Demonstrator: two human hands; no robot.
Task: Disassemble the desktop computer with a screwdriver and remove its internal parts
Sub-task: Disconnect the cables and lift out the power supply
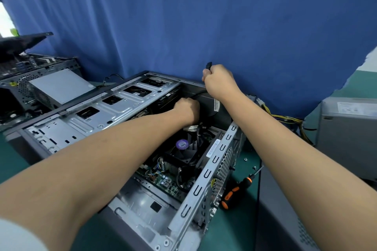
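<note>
**Inspector:** Start at the near edge. Where is the tool?

**Recorder:** The screwdriver [237, 190], with an orange and black handle, lies on the green table [240, 228] just beside the case's perforated rear panel. Neither hand is on it. Two loose screws [245, 159] lie near its tip.

**Inspector:** The unit?

**Recorder:** The desktop computer [142, 195] lies on its side in the middle of the table with its side panel off. The motherboard [163, 182] is seated, and the CPU fan [184, 149] sits on it, purple label up.

**Inspector:** Hands.

**Recorder:** The left hand [186, 111] is down inside the case beyond the fan, beside the drive cage [122, 104], with its fingers curled. Whether it grips anything is hidden, so I cannot tell. The right hand [219, 81] is above the case's far wall, clenched round a black connector [209, 65]. Its cable [199, 93] runs down into the case toward the left hand.

**Inspector:** Beyond that?

**Recorder:** A yellow wire bundle [285, 118] lies on the table past the right forearm. A blue curtain [183, 16] closes the back.

**Inspector:** Step in hand?

**Recorder:** In my judgement, cable removal. One end of a lead is free and held clear. The board, fan and cage are not yet out.

**Inspector:** Next move?

**Recorder:** Probably freeing the cable's other end. That calls for a straight pull on the plug body, not the wire, with any latch pressed first. The fan and board will then need the screwdriver.
</note>
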